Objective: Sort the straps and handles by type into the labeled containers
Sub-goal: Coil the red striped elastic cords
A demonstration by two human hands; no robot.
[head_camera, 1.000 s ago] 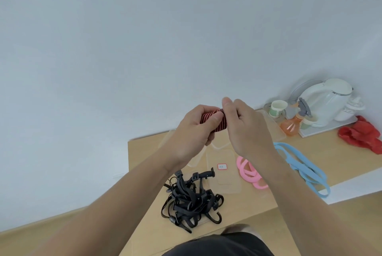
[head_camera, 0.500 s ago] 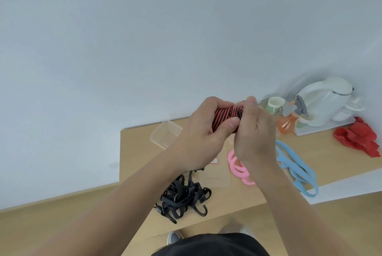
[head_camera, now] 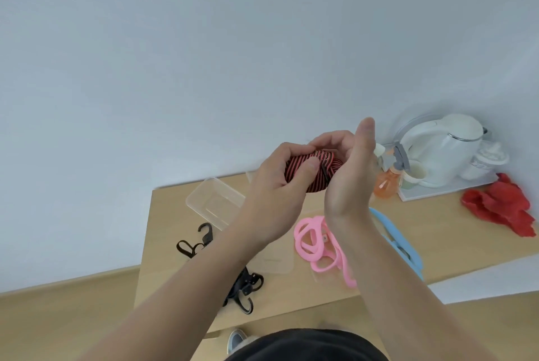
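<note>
Left hand and right hand both clutch the striped strap; black straps at seven o'clock and pink straps at six lie unsorted.

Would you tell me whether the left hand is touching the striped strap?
Touching: the head view shows the left hand gripping the striped strap, its thumb pressed on it.

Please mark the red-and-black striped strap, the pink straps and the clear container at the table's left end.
striped strap (head_camera: 332,168): head view, on its exposed striped fabric, right part.
pink straps (head_camera: 299,241): head view, left curve of the outer loop.
clear container (head_camera: 217,201): head view, its bare bottom.
</note>
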